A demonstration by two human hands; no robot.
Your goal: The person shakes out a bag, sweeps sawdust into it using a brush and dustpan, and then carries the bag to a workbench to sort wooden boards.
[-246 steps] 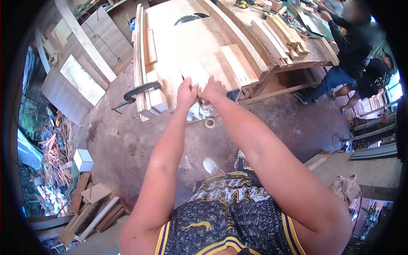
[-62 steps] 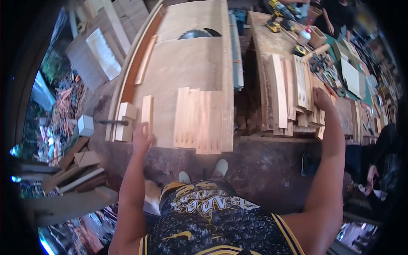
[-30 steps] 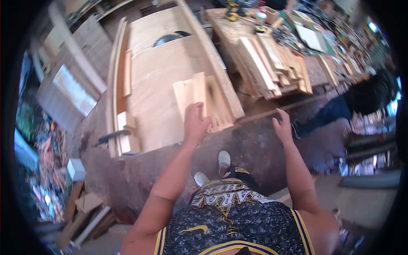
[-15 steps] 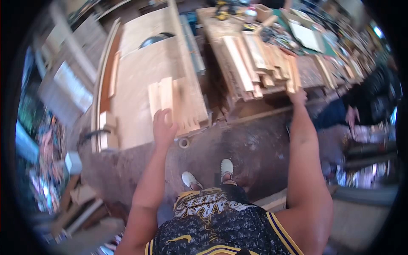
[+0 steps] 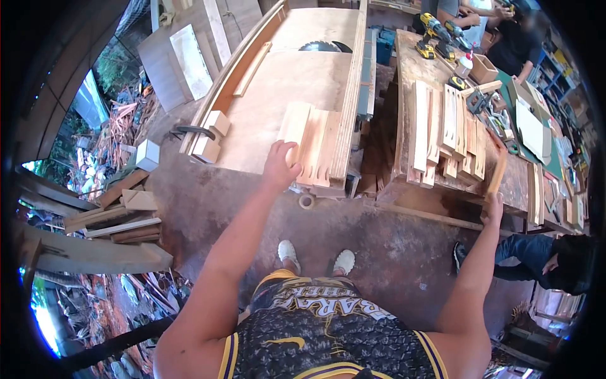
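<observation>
My left hand (image 5: pixel 279 165) rests on the near end of several notched wooden boards (image 5: pixel 310 144) lying side by side on the table saw's plywood top (image 5: pixel 271 95). My right hand (image 5: pixel 492 205) is closed on a narrow wooden strip (image 5: pixel 497 170), held up over the front edge of the workbench (image 5: pixel 410 69) to the right. A stack of notched wood pieces (image 5: pixel 445 132) lies on that bench just left of the strip. The saw blade (image 5: pixel 319 46) pokes up at the far end of the plywood top.
A clamp (image 5: pixel 194 131) and wood blocks (image 5: pixel 211 136) sit at the table's left front corner. A tape roll (image 5: pixel 307 201) lies on the floor. Drills (image 5: pixel 435 28) and tools crowd the bench. One person crouches at the right (image 5: pixel 555 259); others stand at the far end. Scrap lumber (image 5: pixel 120 215) lies left.
My right hand has lifted a narrow wooden strip off the bench's front edge and drawn it back. My left hand stays on the notched boards. The view has swung.
</observation>
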